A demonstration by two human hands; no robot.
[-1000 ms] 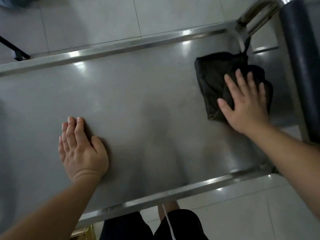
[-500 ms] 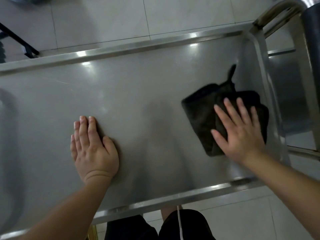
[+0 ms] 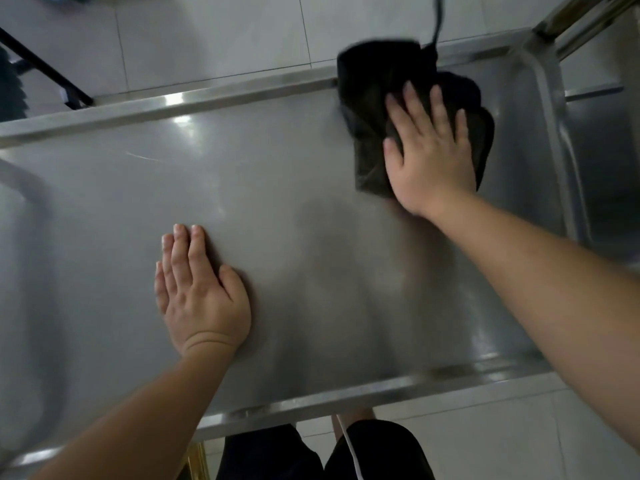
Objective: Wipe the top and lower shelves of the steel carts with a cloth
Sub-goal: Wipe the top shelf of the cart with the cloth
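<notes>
The cloth (image 3: 367, 109) is black, the cart shelf (image 3: 277, 202) plain grey steel, the floor tiles (image 3: 207, 36) pale grey, the shorts (image 3: 270, 455) black.

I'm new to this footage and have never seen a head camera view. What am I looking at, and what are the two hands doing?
There is no machine here: a person wears a camera on the head, looking down at their own arms. Below is the flat top shelf of a steel cart, with floor tiles beyond its far rim. The right hand lies flat, fingers spread, pressing a dark cloth against the shelf near the far rim. The left hand rests open and flat on the bare steel, holding nothing. The person's dark shorts show at the bottom.
</notes>
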